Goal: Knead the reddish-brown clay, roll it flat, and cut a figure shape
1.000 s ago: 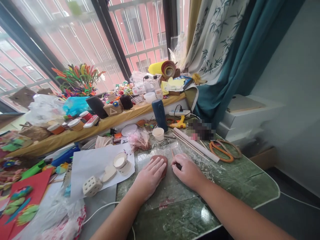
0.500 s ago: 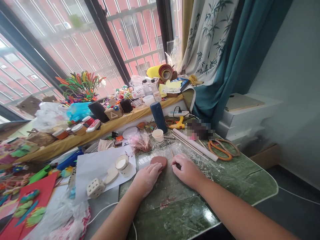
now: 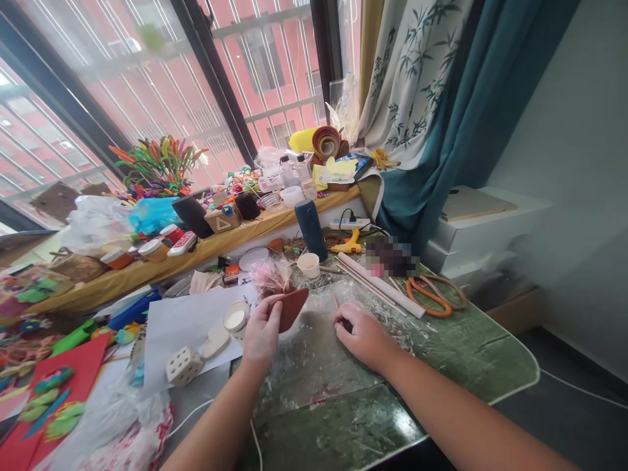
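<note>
A flat reddish-brown clay slab (image 3: 294, 309) is raised off the table, tilted on edge, with my left hand (image 3: 265, 326) pinching its left side between thumb and fingers. To the right, my right hand (image 3: 360, 332) rests on the clear sheet (image 3: 314, 366), fingers curled round a thin wooden stick (image 3: 335, 300) whose tip pokes up past them. Most of the stick is hidden by the hand. Left of my left hand, a cup of white material (image 3: 236, 316), a pale heart-shaped piece (image 3: 216, 343) and a white die (image 3: 184, 366) stand on white paper (image 3: 167, 320).
Behind the sheet are a paper cup (image 3: 309, 265), a dark blue cylinder (image 3: 311, 229) and a yellow glue gun (image 3: 347, 242). A white tube (image 3: 387, 288) and orange-handled scissors (image 3: 429, 296) lie to the right. A plastic bag (image 3: 118, 418) sits at the front left.
My left hand has gone from lying flat on the clay slab to gripping it, lifting it off the sheet and tilting it up to the left. My right hand stays nearly in place.
</note>
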{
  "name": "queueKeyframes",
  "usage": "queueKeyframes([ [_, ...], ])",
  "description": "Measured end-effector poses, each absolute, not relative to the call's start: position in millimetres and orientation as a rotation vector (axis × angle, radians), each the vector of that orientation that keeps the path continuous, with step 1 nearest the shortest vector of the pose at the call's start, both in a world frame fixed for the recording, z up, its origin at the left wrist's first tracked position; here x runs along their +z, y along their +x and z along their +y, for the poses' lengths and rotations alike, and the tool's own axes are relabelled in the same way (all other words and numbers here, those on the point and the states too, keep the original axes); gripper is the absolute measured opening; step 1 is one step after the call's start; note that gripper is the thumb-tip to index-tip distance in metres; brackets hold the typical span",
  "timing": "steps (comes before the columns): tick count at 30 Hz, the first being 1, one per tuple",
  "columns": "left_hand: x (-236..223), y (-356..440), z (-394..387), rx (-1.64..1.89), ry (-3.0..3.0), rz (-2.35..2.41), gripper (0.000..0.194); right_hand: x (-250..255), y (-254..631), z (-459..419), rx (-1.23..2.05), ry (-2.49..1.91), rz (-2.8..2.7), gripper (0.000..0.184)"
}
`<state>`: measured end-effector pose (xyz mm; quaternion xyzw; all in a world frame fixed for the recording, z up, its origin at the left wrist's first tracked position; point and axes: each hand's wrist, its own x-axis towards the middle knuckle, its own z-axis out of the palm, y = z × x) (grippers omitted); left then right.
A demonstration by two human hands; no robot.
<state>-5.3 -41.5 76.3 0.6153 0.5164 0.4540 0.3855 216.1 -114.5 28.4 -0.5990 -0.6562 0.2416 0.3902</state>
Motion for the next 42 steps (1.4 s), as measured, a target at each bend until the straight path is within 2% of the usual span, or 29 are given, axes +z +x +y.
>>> queueKeyframes([
  [4, 86, 2, -45, 1.260, 1.112, 1.136, 0.055, 26, 217, -115, 0.652, -1.528, -1.616, 0.016],
  [10, 85, 16, -68, 1.016, 0.913, 0.963, 0.056, 23, 219, -121, 0.798, -1.247, -1.574, 0.067],
  [14, 73, 20, -78, 0.906, 0.910, 0.978, 0.056, 29, 217, -126, 0.973, -1.124, -1.532, 0.070],
  [18, 57, 17, -77, 0.891, 0.977, 1.035, 0.054, 28, 214, -124, 0.948, -1.251, -1.451, 0.075],
  [26, 43, 7, -65, 0.840, 1.222, 1.112, 0.050, 22, 213, -118, 0.730, -1.462, -1.606, 0.053],
  [33, 52, 8, -39, 0.759, 1.521, 1.199, 0.052, 21, 211, -117, 0.665, -1.500, -1.651, 0.052],
  [38, 61, 14, -23, 0.669, 1.955, 1.320, 0.037, 20, 209, -115, 0.567, -1.561, -1.660, 0.042],
  [42, 59, 8, -29, 0.655, 2.019, 1.363, 0.028, 23, 211, -115, 0.534, -1.549, -1.698, 0.031],
])
